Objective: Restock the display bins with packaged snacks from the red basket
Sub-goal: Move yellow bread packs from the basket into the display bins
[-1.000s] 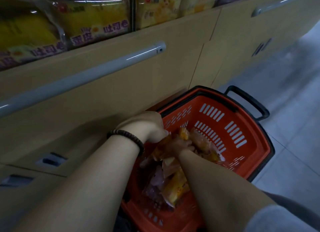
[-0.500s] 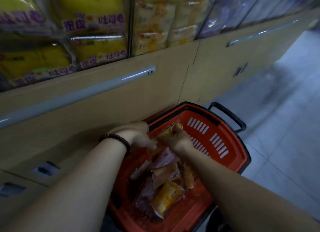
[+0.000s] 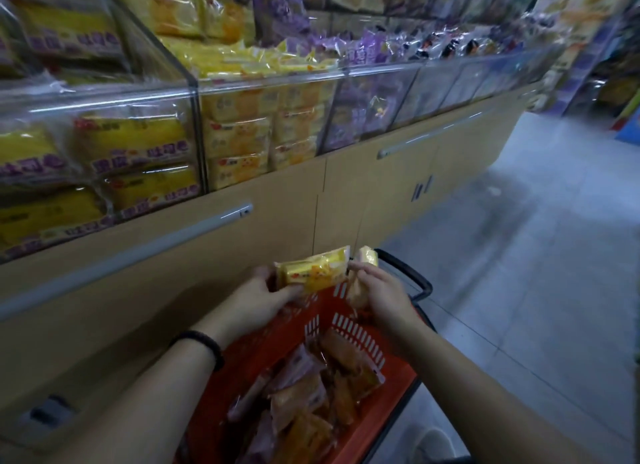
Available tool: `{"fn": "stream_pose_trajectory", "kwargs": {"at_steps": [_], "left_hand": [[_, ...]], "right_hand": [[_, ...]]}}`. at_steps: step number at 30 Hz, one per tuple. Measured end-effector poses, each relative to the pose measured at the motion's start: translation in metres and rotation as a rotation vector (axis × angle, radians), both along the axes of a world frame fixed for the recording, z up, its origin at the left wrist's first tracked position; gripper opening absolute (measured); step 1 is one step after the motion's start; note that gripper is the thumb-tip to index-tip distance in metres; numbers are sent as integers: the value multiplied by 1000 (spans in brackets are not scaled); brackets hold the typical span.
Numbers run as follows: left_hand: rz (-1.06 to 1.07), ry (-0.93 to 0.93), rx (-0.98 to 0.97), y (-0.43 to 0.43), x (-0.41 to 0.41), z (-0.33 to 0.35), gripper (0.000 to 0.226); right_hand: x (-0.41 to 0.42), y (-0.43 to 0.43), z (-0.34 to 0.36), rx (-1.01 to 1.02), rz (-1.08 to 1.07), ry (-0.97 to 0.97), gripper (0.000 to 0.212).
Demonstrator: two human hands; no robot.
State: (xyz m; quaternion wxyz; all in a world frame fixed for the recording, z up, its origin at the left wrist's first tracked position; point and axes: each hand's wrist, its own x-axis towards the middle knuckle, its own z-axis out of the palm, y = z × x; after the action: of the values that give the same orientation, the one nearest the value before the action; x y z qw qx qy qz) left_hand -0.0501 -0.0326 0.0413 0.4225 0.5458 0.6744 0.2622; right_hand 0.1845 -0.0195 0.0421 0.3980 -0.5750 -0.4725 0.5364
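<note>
Above the far end of the red plastic basket (image 3: 349, 328), left hand (image 3: 258, 295) clamps a yellow snack packet (image 3: 313, 271), long axis sideways, right hand (image 3: 379, 292) grips another packet (image 3: 367, 255), clear display bins (image 3: 263, 82) up-left, left hand nearer.

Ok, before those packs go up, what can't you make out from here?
- Head view: red basket bottom, buried under packets.
- Right hand pack: label too blurred, partly covered by its fingers.
- Far purple bins: contents too small and blurred.
- Leftmost bin: cut off by frame edge.

yellow snack packet (image 3: 313, 271) held above red basket (image 3: 349, 328)
</note>
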Motion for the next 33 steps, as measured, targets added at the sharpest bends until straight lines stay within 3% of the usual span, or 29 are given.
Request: {"fn": "stream_pose_trajectory", "kwargs": {"at_steps": [3, 5, 8, 10, 13, 15, 17, 20, 24, 27, 30, 33], "left_hand": [[90, -148, 9, 0, 3, 0, 50], [168, -277, 51, 1, 8, 2, 45], [234, -472, 92, -5, 23, 13, 72], [224, -530, 105, -10, 34, 20, 79], [165, -573, 130, -15, 45, 29, 37], [172, -662, 117, -17, 47, 34, 16], [176, -762, 106, -20, 46, 39, 28], [118, -734, 124, -24, 49, 42, 50], [193, -805, 214, -23, 53, 41, 49], [225, -863, 256, -22, 52, 43, 59], [245, -772, 305, -22, 48, 40, 66], [216, -684, 342, -23, 44, 38, 61]], "right_hand": [[10, -8, 7, 223, 95, -129, 41], [17, -13, 14, 335, 146, -187, 67], [23, -14, 22, 413, 123, -216, 109], [21, -15, 26, 457, 113, -265, 120], [18, -15, 22, 509, 121, -351, 110], [19, -14, 21, 501, 146, -290, 106], [20, -16, 24, 532, 158, -307, 106], [21, -20, 30, 667, 189, -436, 108], [20, -19, 28, 712, 36, -407, 108], [17, -23, 37, 475, -83, -168, 101], [19, -25, 41, 286, 50, 93, 90], [20, -29, 43, 247, 149, 192, 65]]}}
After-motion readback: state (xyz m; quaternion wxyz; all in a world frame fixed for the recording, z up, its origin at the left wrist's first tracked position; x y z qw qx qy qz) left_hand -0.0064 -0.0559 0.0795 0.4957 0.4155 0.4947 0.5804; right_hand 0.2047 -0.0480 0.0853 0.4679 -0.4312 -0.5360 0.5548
